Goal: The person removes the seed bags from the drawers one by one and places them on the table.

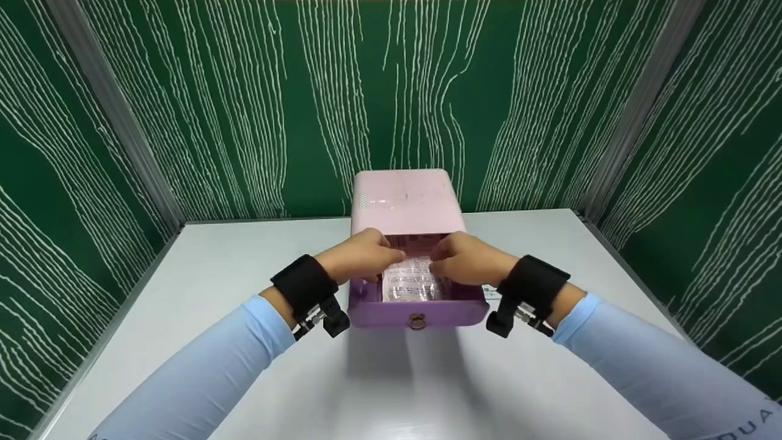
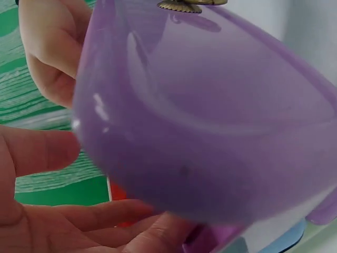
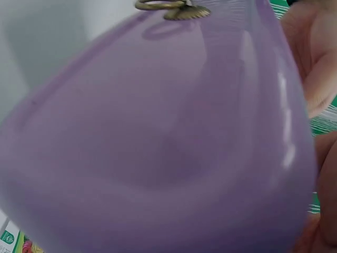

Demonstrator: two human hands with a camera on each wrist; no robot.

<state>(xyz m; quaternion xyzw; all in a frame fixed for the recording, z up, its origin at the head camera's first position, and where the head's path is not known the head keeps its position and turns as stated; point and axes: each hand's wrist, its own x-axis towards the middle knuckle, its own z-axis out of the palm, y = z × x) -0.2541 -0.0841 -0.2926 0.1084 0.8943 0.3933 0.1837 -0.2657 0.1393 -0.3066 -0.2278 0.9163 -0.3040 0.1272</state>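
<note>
A pink box (image 1: 406,198) stands on the table with its purple drawer (image 1: 391,314) pulled out toward me. Inside the drawer lies a clear plastic packet (image 1: 414,281) with printed lines. My left hand (image 1: 363,252) is over the drawer's left side, its thumb pointing in toward the packet. In the left wrist view the left fingers (image 2: 105,221) spread apart from the thumb. On the other side, my right hand (image 1: 470,259) reaches in with bent fingers at the packet's right edge. The drawer front hides most of those fingertips in the right wrist view; I cannot tell whether they pinch the packet.
A brass ring pull (image 1: 417,321) hangs on the drawer front. Beside the drawer's right side, a white item with green print (image 1: 490,292) lies on the white table (image 1: 275,379). Green walls with white streaks (image 1: 330,91) close off the back and sides.
</note>
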